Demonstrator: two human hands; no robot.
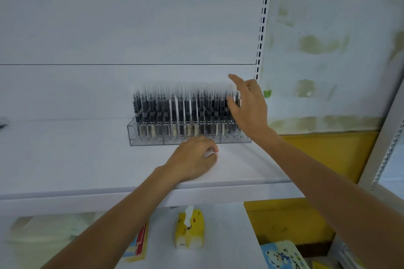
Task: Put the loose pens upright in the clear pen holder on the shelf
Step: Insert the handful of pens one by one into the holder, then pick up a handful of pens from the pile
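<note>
A clear pen holder stands on the white shelf, packed with several upright black pens with clear caps. My right hand is at the holder's right end, fingers spread and touching the rightmost pens, index finger raised. My left hand rests palm down on the shelf just in front of the holder's middle, fingers curled; nothing shows in it. No loose pen is visible on the shelf.
A slotted shelf upright runs up behind the holder's right end. On the lower shelf stand a yellow tissue pack, red and yellow booklets and a blue printed item. A dark object lies at the far left edge.
</note>
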